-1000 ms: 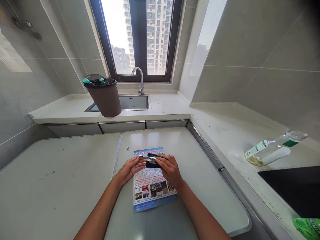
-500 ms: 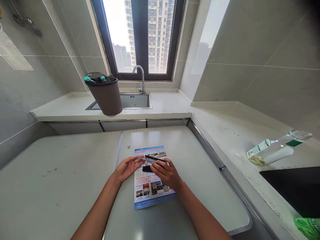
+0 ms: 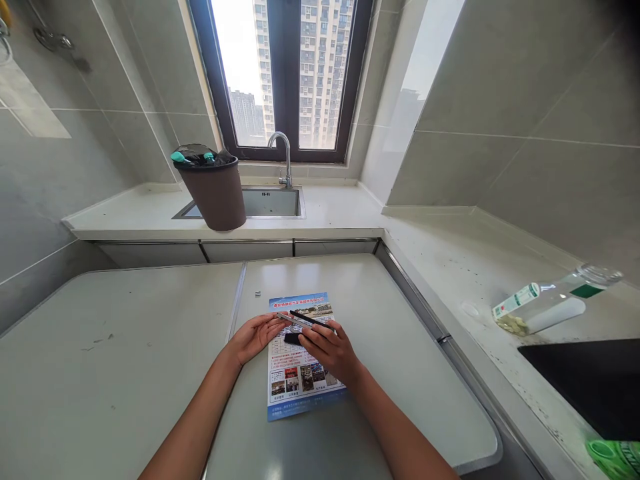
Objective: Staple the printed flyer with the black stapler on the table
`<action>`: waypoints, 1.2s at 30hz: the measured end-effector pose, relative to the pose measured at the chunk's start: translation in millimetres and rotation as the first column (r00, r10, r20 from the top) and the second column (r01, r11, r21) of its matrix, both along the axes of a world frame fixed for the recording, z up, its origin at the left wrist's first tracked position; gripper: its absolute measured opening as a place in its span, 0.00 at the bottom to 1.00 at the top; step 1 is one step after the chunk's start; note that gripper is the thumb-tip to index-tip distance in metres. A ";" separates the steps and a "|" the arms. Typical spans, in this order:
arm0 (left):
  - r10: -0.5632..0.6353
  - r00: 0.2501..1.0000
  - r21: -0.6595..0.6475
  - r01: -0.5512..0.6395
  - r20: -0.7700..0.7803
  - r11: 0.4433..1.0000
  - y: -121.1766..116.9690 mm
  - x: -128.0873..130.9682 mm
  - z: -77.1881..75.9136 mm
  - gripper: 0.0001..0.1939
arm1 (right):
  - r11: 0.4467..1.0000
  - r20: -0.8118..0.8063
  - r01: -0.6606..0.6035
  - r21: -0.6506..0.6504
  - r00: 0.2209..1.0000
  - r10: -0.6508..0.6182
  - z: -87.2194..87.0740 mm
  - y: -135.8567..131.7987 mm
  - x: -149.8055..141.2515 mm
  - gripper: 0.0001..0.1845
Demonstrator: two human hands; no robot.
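Observation:
An opened stapler (image 3: 293, 339) is held above a printed flyer (image 3: 295, 400), its black cover, silver magazine and black base spread apart. My right hand (image 3: 333, 350) is closed around its rear end. At the front, the fingertips and thumb of my left hand (image 3: 257, 337) are on the tip of the silver magazine, with the palm partly turned up. The fingers hide whether anything small lies between them. On the tabletop beyond my left hand lies a small silver piece (image 3: 257, 294) that looks like a strip of staples.
The folding table's white top (image 3: 150, 373) has a seam left of the flyer. Behind it, a brown bin (image 3: 215, 197) stands at the sink (image 3: 273, 203) with its faucet (image 3: 287, 157). On the right counter are a clear bottle (image 3: 555, 300), a black panel (image 3: 590, 380) and a green item (image 3: 615, 459).
My right hand has shifted very slightly, and the stapler's parts are tilted a little differently. My left hand stays at the magazine's tip. The camera view has moved slightly.

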State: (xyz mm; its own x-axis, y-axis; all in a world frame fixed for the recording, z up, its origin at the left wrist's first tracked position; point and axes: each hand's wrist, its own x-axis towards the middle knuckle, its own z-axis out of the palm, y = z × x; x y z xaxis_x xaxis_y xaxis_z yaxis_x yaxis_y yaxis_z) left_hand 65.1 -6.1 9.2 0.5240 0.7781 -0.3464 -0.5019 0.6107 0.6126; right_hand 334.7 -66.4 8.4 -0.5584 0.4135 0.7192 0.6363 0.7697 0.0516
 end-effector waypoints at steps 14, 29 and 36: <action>-0.070 0.995 0.154 0.079 -0.064 0.985 -3.5 2.9 -1.8 0.16 | 0.998 -0.061 -0.044 -0.041 0.997 0.042 4.2 -3.9 -0.1 0.24; 0.194 0.981 0.163 -0.191 -0.007 0.968 3.8 -1.7 3.0 0.19 | 0.917 -0.501 -0.027 -0.399 0.844 -0.192 6.4 19.7 19.7 0.16; 0.282 0.956 0.255 -0.255 -0.076 0.933 0.7 -1.2 5.7 0.16 | 0.848 -0.481 -0.169 -0.503 0.869 -0.112 4.9 11.8 0.7 0.19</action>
